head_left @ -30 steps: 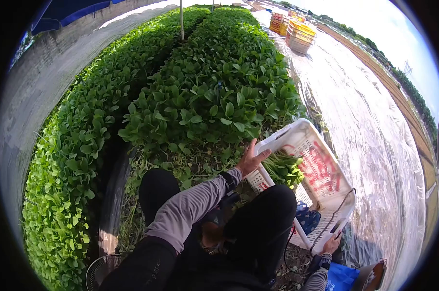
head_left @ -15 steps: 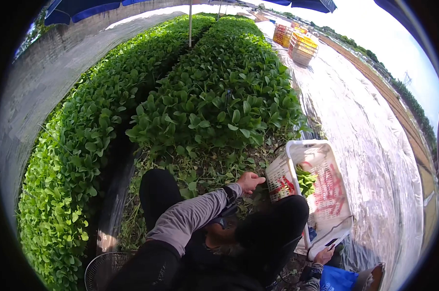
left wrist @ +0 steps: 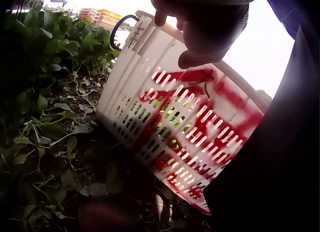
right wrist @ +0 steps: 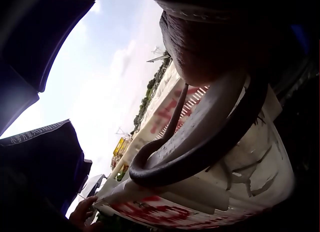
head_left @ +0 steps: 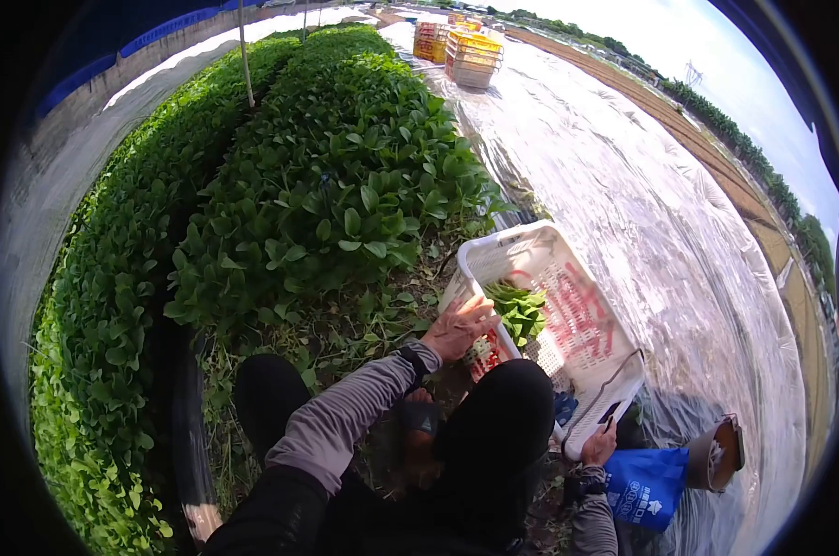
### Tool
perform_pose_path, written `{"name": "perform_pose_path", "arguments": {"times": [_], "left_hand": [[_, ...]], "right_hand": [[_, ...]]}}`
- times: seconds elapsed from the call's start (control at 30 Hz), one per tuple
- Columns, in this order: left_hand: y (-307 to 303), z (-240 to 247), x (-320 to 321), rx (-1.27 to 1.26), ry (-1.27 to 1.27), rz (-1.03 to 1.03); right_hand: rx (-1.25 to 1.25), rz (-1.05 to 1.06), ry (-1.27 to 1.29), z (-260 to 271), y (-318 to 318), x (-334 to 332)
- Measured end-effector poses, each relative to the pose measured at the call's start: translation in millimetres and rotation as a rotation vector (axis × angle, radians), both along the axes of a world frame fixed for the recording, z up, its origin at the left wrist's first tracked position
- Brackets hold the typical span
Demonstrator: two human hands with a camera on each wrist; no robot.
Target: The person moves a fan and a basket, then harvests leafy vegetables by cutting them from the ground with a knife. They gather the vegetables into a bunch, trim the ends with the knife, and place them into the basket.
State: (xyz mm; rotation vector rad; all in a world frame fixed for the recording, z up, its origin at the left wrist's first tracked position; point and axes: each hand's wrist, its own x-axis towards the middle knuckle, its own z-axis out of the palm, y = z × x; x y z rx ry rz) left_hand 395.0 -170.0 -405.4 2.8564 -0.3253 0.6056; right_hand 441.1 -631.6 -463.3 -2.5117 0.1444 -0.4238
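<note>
A white slatted crate [head_left: 582, 324] with red markings lies tilted beside the person's knee, leafy greens [head_left: 520, 311] inside it. The left hand [head_left: 454, 331] holds the crate's long side near the far end; in the left wrist view this hand [left wrist: 210, 37] has its thumb on the outer wall and fingers over the rim. At the near end, the right hand [head_left: 599, 444] grips the rim beside a dark cord. That dark loop [right wrist: 165, 178] hangs below the right hand [right wrist: 192, 54] in the right wrist view, its fingertips hidden.
Dense leafy plants [head_left: 317, 185] fill the beds ahead and left. Plastic sheeting [head_left: 661, 250] covers the ground at right, with stacked crates [head_left: 473, 60] farther back. A blue bag [head_left: 640, 488] and a brown bucket [head_left: 713, 456] stand by the right arm.
The left hand came off the crate's far corner, was apart from it half a second ago, and now holds its long side. The right hand stays at the near end. The head view has shifted.
</note>
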Motion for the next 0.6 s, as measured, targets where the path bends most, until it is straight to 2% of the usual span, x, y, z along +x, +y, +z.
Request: {"name": "perform_pose_path", "arguments": {"times": [0.07, 0.13, 0.2, 0.27, 0.33, 0.4, 0.47, 0.53, 0.6], "left_hand": [[-3, -3, 13, 0.098, -0.087, 0.045], [-5, 3, 20, 0.100, -0.162, 0.018], [-10, 15, 18, -0.042, 0.052, -0.012], [-9, 21, 9, -0.053, -0.008, -0.016], [-6, 21, -5, -0.060, 0.094, -0.040], [-1, 21, -23, -0.072, 0.090, -0.028], [1, 19, -37, -0.070, 0.289, 0.006], [14, 14, -44, -0.005, 0.327, -0.014], [26, 19, -54, -0.104, 0.367, -0.229]], "right_hand": [[0.018, 0.000, 0.089, 5, 2, 0], [0.029, 0.011, 0.072, 13, 6, -3], [0.035, 0.028, 0.059, 11, 7, -3], [0.038, 0.084, -0.004, 2, -4, 1], [0.035, 0.103, 0.035, 5, -5, 5], [0.036, 0.181, 0.006, 11, -2, 17], [0.042, 0.238, -0.010, 23, 9, 30], [0.037, 0.283, -0.037, 20, 10, 48], [0.009, 0.279, 0.052, 25, 12, 62]]}}
